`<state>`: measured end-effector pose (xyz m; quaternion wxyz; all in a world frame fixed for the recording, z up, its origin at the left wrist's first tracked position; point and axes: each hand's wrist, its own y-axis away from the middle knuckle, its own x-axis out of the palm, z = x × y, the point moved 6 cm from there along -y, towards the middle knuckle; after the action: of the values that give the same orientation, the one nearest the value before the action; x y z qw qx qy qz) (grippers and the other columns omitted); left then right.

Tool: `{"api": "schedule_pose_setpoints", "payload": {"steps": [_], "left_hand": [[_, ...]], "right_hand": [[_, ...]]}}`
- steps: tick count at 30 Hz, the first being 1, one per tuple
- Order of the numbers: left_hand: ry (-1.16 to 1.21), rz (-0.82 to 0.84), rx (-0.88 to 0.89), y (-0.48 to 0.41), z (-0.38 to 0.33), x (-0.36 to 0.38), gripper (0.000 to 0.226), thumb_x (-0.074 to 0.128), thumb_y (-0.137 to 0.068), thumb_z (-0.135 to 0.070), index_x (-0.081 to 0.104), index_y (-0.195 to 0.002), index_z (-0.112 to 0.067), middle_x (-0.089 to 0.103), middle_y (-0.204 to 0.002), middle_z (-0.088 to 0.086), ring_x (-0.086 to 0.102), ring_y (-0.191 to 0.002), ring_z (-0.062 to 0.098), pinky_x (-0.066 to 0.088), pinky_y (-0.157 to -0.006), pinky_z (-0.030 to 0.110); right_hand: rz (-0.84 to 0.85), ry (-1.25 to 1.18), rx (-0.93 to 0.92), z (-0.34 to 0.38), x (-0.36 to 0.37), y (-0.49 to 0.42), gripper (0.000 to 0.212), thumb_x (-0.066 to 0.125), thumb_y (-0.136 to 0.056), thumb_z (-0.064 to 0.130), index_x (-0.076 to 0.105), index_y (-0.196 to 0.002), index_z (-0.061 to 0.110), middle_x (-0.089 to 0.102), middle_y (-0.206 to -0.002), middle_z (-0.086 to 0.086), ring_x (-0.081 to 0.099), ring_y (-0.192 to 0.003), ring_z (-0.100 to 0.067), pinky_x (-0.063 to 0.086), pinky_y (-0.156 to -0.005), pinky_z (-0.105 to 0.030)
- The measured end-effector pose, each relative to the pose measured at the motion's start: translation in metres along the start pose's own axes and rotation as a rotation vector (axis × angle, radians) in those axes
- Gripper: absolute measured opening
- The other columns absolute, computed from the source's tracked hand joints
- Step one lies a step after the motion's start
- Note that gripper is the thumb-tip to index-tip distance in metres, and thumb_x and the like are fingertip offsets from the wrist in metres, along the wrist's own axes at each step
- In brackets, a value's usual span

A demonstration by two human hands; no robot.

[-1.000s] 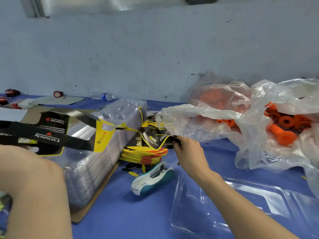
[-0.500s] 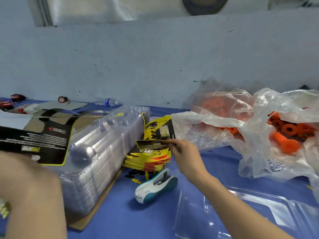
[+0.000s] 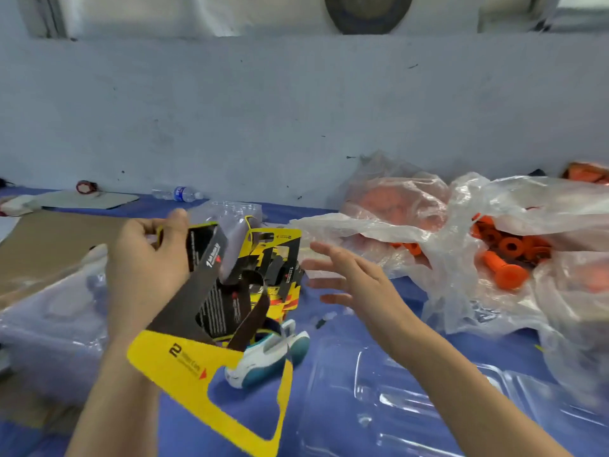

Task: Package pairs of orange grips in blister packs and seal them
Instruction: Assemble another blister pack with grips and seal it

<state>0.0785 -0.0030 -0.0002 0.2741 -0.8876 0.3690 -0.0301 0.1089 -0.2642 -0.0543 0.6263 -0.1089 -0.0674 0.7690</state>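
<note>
Left grip (image 3: 145, 268) now raised at centre, fingers curled round black-yellow card insert (image 3: 197, 357); earlier low at left edge. Right grip (image 3: 356, 285) off card stack (image 3: 280, 258), fingers spread, holding nothing. Orange grips (image 3: 504, 268) in plastic bag (image 3: 461, 225), far right. Blue surface (image 3: 184, 430): clear blister tray (image 3: 412, 407) near right, white-teal tool (image 3: 270, 354) centre. Pale wall (image 3: 296, 110) behind.

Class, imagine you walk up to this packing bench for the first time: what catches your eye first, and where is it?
The big black-and-yellow card, gripped by the left hand in the near centre, stands out first. Next come the bright orange grips lying in clear bags at the right. The right hand hovers open between them.
</note>
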Motion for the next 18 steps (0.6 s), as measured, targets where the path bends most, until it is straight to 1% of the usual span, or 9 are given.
{"api": "schedule_pose_setpoints", "payload": {"steps": [2,3,5,7,10,12,14,16,18], "left_hand": [[-0.111,0.137,-0.021,0.011,-0.007,0.024,0.036,0.056,-0.095,-0.047,0.058,-0.093,-0.011,0.058,-0.089,0.007,0.051,-0.085,0.027,0.034,-0.071,0.034],[-0.138,0.191,-0.022,0.017,-0.011,0.036,0.035,0.056,-0.096,-0.045,0.057,-0.093,-0.01,0.057,-0.086,0.007,0.05,-0.084,0.028,0.033,-0.07,0.034],[-0.142,0.296,-0.041,0.03,-0.015,0.057,0.034,0.056,-0.096,-0.041,0.055,-0.091,-0.007,0.056,-0.08,0.006,0.051,-0.083,0.027,0.032,-0.068,0.035],[-0.156,0.388,-0.033,0.043,-0.016,0.078,0.036,0.057,-0.097,-0.038,0.059,-0.091,-0.003,0.061,-0.082,0.009,0.057,-0.082,0.029,0.037,-0.067,0.036],[-0.262,0.503,-0.033,0.066,-0.01,0.111,0.037,0.054,-0.098,-0.039,0.065,-0.097,-0.004,0.066,-0.086,0.014,0.06,-0.087,0.034,0.036,-0.067,0.036],[-0.347,0.572,-0.032,0.083,-0.004,0.133,0.039,0.052,-0.099,-0.042,0.064,-0.102,-0.005,0.067,-0.098,0.016,0.06,-0.1,0.036,0.035,-0.071,0.035],[-0.395,0.636,-0.042,0.099,0.003,0.149,0.038,0.052,-0.099,-0.041,0.063,-0.103,-0.005,0.066,-0.107,0.016,0.059,-0.106,0.036,0.033,-0.072,0.034],[-0.426,0.682,-0.049,0.111,0.01,0.161,0.036,0.053,-0.099,-0.039,0.062,-0.103,-0.005,0.065,-0.108,0.017,0.058,-0.105,0.035,0.032,-0.072,0.033],[-0.459,0.701,-0.042,0.119,0.016,0.167,0.034,0.053,-0.099,-0.038,0.061,-0.103,-0.005,0.065,-0.106,0.016,0.058,-0.102,0.034,0.032,-0.071,0.033]], "right_hand": [[0.035,-0.112,0.059,0.004,-0.015,0.017,0.036,0.045,-0.096,0.056,0.066,-0.119,0.038,0.071,-0.116,0.007,0.069,-0.102,-0.017,0.058,-0.08,-0.027],[0.029,-0.178,0.104,0.003,-0.024,0.024,0.043,0.046,-0.089,0.062,0.066,-0.119,0.037,0.071,-0.116,0.005,0.07,-0.102,-0.02,0.058,-0.08,-0.032],[0.008,-0.305,0.202,-0.003,-0.045,0.04,0.058,0.044,-0.08,0.066,0.063,-0.123,0.031,0.07,-0.118,-0.001,0.069,-0.103,-0.027,0.058,-0.079,-0.039],[0.009,-0.381,0.243,-0.008,-0.067,0.059,0.063,0.041,-0.084,0.068,0.058,-0.129,0.027,0.068,-0.123,-0.006,0.067,-0.108,-0.031,0.058,-0.08,-0.043],[-0.009,-0.449,0.225,-0.011,-0.098,0.084,0.064,0.039,-0.089,0.069,0.057,-0.133,0.026,0.065,-0.129,-0.007,0.065,-0.112,-0.033,0.056,-0.082,-0.043],[-0.074,-0.432,0.228,-0.014,-0.118,0.094,0.066,0.041,-0.084,0.07,0.06,-0.13,0.027,0.067,-0.124,-0.005,0.067,-0.107,-0.028,0.057,-0.077,-0.04],[-0.189,-0.341,0.223,-0.014,-0.138,0.101,0.066,0.045,-0.076,0.071,0.064,-0.124,0.03,0.071,-0.115,0.0,0.07,-0.1,-0.02,0.056,-0.072,-0.036],[-0.307,-0.175,0.179,-0.014,-0.158,0.108,0.052,0.046,-0.082,0.066,0.066,-0.118,0.034,0.072,-0.112,0.005,0.07,-0.1,-0.015,0.054,-0.079,-0.036],[-0.413,-0.004,0.107,-0.014,-0.173,0.115,0.03,0.049,-0.094,0.05,0.066,-0.114,0.037,0.073,-0.109,0.01,0.069,-0.1,-0.011,0.052,-0.084,-0.033]]}}
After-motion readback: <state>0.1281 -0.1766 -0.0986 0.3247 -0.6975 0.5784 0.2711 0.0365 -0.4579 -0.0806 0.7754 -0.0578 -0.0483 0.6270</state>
